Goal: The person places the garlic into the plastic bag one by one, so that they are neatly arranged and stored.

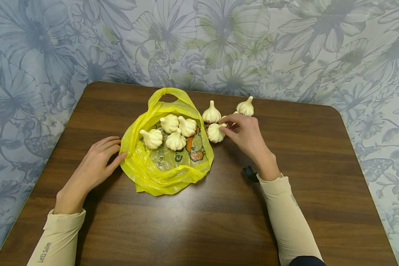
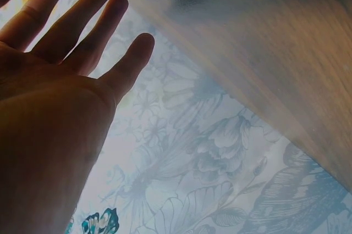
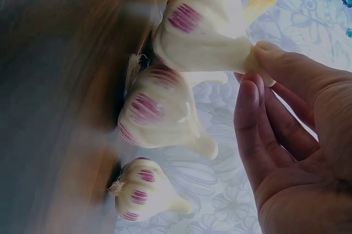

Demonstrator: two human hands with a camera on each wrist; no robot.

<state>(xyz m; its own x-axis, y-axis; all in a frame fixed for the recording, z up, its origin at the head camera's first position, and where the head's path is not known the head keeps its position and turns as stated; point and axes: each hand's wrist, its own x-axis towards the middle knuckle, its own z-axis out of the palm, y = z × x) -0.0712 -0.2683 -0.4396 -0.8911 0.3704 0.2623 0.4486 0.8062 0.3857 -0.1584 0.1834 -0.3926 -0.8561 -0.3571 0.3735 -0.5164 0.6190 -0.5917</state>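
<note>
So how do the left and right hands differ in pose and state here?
The right hand pinches a garlic bulb by its stem, while the left hand holds no bulb and touches the left side of the yellow plastic bag. The left hand's fingers are extended; the right hand's thumb and index finger close together on the stem. Both hands are bare, below beige sleeves.

From the right wrist, the pinched garlic bulb (image 3: 201,39) hides all but the stem of another bulb (image 3: 213,77). Both wrist views cut off the yellow plastic bag (image 1: 153,180) at the top. Words on the right sleeve (image 1: 280,212) are too small to read.
</note>
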